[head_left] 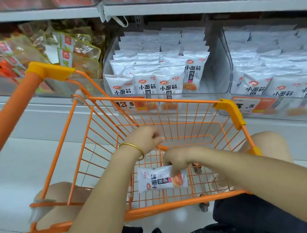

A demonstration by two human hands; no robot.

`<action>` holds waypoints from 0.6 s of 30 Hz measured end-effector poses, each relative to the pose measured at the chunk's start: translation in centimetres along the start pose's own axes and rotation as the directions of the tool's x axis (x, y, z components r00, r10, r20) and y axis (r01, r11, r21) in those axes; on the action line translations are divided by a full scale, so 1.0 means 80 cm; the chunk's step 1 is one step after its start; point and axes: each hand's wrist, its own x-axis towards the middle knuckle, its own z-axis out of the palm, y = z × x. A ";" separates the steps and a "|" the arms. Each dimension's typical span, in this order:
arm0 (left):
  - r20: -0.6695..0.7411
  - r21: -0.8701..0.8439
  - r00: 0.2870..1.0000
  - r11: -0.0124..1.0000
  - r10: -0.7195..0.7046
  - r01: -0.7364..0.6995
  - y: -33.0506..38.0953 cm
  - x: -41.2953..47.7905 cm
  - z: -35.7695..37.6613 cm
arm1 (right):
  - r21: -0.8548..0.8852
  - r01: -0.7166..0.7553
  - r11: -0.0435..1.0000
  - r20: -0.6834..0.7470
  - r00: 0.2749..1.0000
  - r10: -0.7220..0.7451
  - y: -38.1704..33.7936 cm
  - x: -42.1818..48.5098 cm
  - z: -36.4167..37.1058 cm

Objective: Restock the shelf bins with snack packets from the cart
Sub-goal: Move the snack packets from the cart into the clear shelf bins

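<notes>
- One white snack packet [159, 179] is down in the orange cart [166, 103], lying flat on its side with the print running sideways. It seems to sit on the wire floor, though from this angle I can't be sure it isn't lifted a touch.
- Right hand [177, 161] is reaching in from the right and pinching that packet along its upper edge, fingers curled over the orange picture on the wrapper.
- Left hand [145, 137] hovers above and to the left of the right hand, inside the basket, fingers curled into a fist with nothing visible in it. A gold bangle [133, 146] circles that wrist.
- Straight ahead, beyond the cart's far rim, a clear shelf bin [219, 68] holds the same white packets [145, 83], standing upright in rows front to back.
- Just to the right, a second stack of white packets [275, 63] fills the neighbouring bin.
- Orange price tags [129, 105] hang on the bin fronts, partly behind the wire.
- Off to the left, green-edged packets [75, 54] lean in a heap, blurred.
- Bare knees show on either side of the cart.
</notes>
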 end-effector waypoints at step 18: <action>-0.449 -0.392 0.873 0.836 0.189 -0.383 0.134 0.029 -0.113 | 0.594 0.362 0.718 -0.766 0.526 0.369 0.074 -0.166 -0.088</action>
